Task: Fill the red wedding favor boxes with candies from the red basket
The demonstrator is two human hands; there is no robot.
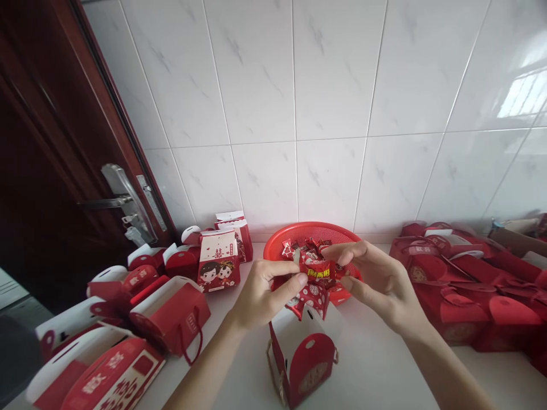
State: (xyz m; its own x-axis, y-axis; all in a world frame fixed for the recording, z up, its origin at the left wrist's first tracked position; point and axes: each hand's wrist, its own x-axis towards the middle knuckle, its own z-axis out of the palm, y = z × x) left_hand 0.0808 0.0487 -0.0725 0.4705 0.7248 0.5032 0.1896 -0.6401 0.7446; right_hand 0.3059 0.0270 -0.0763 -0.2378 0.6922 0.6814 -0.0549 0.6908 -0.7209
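Note:
A red wrapped candy (319,273) with yellow lettering is pinched between the thumb and fingers of my left hand (271,290). Close to the candy's right end, my right hand (382,285) has its thumb and fingers apart, with a small gap showing before the wrapper. Just below the candy is a red packet with white patterns (314,297); whether my left hand also holds it, I cannot tell. Under both hands stands a small red gift box (314,364) with a white inside, its top open and rope handles at its sides.
Behind my hands, a red plastic basket (280,236) holds several wrapped sweets (314,246). Several open red boxes (171,316) and a printed box with cartoon figures (219,259) stand at left. Red boxes (453,285) crowd the right. A tiled wall (262,108) rises behind; a dark door (55,114) is at left.

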